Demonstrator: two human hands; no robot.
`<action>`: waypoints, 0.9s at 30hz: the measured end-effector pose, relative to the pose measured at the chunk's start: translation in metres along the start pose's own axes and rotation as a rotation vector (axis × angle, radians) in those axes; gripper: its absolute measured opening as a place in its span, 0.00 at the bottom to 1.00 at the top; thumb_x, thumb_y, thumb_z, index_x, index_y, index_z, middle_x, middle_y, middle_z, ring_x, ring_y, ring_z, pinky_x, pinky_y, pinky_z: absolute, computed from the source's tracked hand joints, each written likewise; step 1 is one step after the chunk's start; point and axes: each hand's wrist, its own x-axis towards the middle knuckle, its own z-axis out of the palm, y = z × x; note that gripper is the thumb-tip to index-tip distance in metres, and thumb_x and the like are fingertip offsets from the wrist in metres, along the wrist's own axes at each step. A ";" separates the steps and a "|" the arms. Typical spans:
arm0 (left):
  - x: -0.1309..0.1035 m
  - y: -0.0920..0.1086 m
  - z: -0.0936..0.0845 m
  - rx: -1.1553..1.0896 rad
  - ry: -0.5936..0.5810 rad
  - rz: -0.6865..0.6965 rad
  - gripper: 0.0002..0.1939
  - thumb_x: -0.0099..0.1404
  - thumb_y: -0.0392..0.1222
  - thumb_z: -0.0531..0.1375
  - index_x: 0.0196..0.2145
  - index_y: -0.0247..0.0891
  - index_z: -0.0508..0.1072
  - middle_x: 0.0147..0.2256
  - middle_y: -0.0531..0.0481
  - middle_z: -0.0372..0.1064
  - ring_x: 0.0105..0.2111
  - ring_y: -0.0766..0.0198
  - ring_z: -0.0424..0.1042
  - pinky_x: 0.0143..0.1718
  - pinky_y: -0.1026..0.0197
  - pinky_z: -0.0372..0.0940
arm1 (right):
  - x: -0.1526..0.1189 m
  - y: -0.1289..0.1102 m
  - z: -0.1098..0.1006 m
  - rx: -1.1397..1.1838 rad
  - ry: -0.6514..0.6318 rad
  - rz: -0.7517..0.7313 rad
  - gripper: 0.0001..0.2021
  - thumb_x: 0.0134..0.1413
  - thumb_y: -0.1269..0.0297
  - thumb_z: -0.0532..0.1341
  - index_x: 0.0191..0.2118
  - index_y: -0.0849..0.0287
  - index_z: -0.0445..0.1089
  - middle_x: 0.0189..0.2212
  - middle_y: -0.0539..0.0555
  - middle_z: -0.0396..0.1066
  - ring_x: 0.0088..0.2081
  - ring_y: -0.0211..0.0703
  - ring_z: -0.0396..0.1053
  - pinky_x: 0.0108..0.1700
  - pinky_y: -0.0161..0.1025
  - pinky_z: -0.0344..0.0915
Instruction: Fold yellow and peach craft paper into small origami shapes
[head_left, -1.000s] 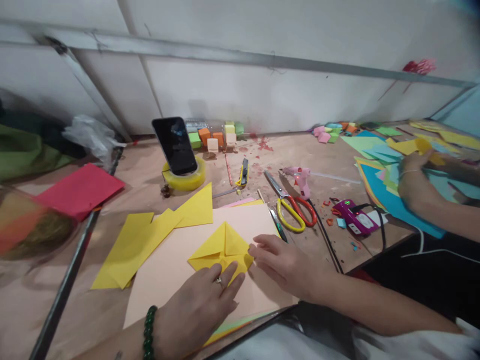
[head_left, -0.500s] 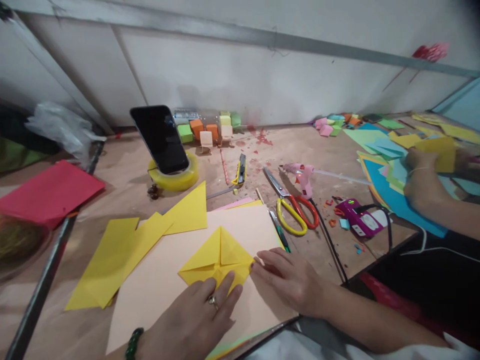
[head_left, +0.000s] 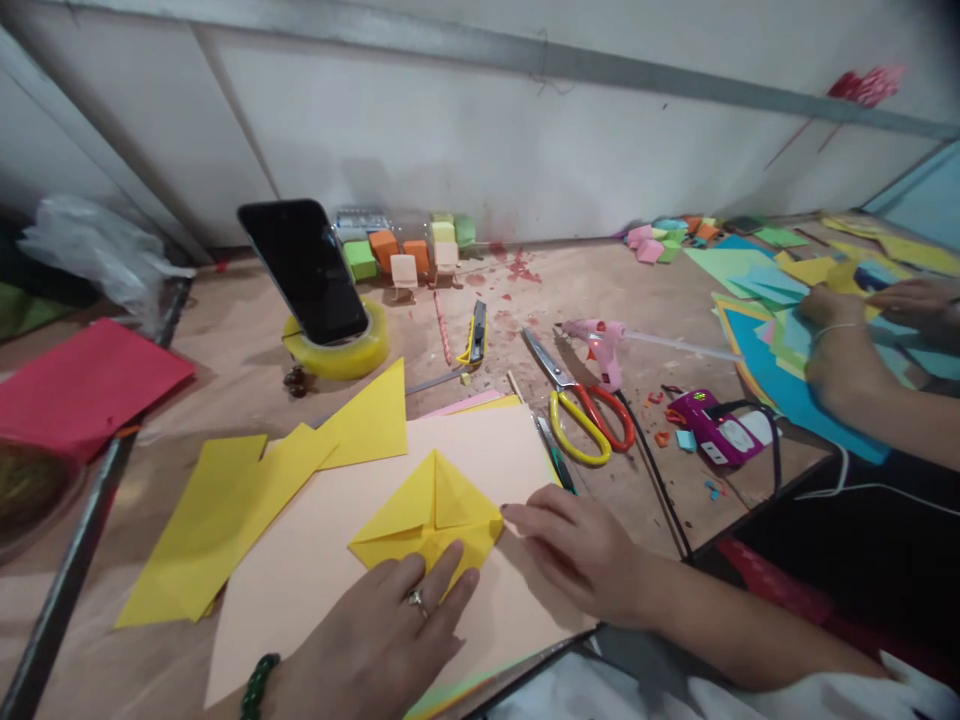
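Note:
A folded yellow paper [head_left: 420, 510], diamond-shaped with flaps turned toward its middle, lies on a stack of pale peach sheets [head_left: 292, 580]. My left hand [head_left: 382, 630], wearing a ring and a green bead bracelet, rests flat across the lower part of the paper with its fingers stretched out. At the right corner, my right hand [head_left: 581, 550] has curled fingers closed on the paper's tip; its thumb is mostly hidden. Cut yellow sheets [head_left: 195, 525] and a folded yellow triangle [head_left: 371, 425] lie left of and behind the paper.
Scissors [head_left: 581, 400], a pink glue gun [head_left: 600, 345] and a box cutter [head_left: 476, 335] lie beyond the sheets. A phone [head_left: 304, 270] leans on a tape roll [head_left: 337, 355]. Another person's hand [head_left: 836, 320] works at right near a purple power adapter [head_left: 720, 430]. Red paper [head_left: 90, 385] lies left.
The view has shifted slightly. My right index fingertip has moved onto the paper's right corner, while my left hand stays on its lower part. The other person's hands have moved at right.

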 end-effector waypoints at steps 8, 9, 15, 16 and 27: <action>0.004 -0.003 -0.005 -0.045 0.031 -0.025 0.15 0.66 0.37 0.58 0.50 0.30 0.71 0.49 0.37 0.73 0.34 0.57 0.71 0.33 0.57 0.69 | 0.041 -0.007 -0.038 0.396 -0.371 0.527 0.08 0.60 0.64 0.55 0.41 0.62 0.68 0.21 0.45 0.63 0.23 0.33 0.58 0.25 0.29 0.54; 0.004 -0.003 -0.006 -0.049 0.033 -0.026 0.15 0.66 0.36 0.58 0.50 0.30 0.71 0.49 0.37 0.73 0.34 0.57 0.72 0.34 0.57 0.70 | 0.047 -0.006 -0.039 0.363 -0.374 0.531 0.08 0.59 0.64 0.56 0.38 0.62 0.69 0.21 0.46 0.64 0.24 0.33 0.60 0.25 0.29 0.55; 0.004 -0.002 -0.010 -0.062 0.003 -0.037 0.16 0.66 0.36 0.58 0.51 0.30 0.70 0.50 0.37 0.73 0.32 0.58 0.71 0.33 0.57 0.70 | 0.075 0.011 -0.028 0.439 -0.605 0.745 0.06 0.53 0.64 0.58 0.30 0.60 0.69 0.20 0.45 0.66 0.19 0.31 0.62 0.21 0.28 0.58; 0.005 -0.002 -0.011 -0.065 0.006 -0.040 0.16 0.66 0.36 0.58 0.51 0.30 0.70 0.50 0.37 0.73 0.32 0.58 0.71 0.32 0.57 0.70 | 0.079 0.015 -0.026 0.443 -0.657 0.762 0.07 0.52 0.63 0.60 0.29 0.60 0.68 0.19 0.45 0.66 0.19 0.31 0.62 0.21 0.28 0.58; 0.007 -0.003 -0.014 -0.096 -0.017 -0.036 0.16 0.68 0.35 0.55 0.52 0.31 0.69 0.49 0.37 0.73 0.38 0.56 0.73 0.37 0.57 0.70 | 0.135 0.013 -0.034 0.004 -1.114 0.433 0.14 0.43 0.65 0.63 0.14 0.60 0.62 0.12 0.45 0.60 0.20 0.34 0.59 0.24 0.33 0.54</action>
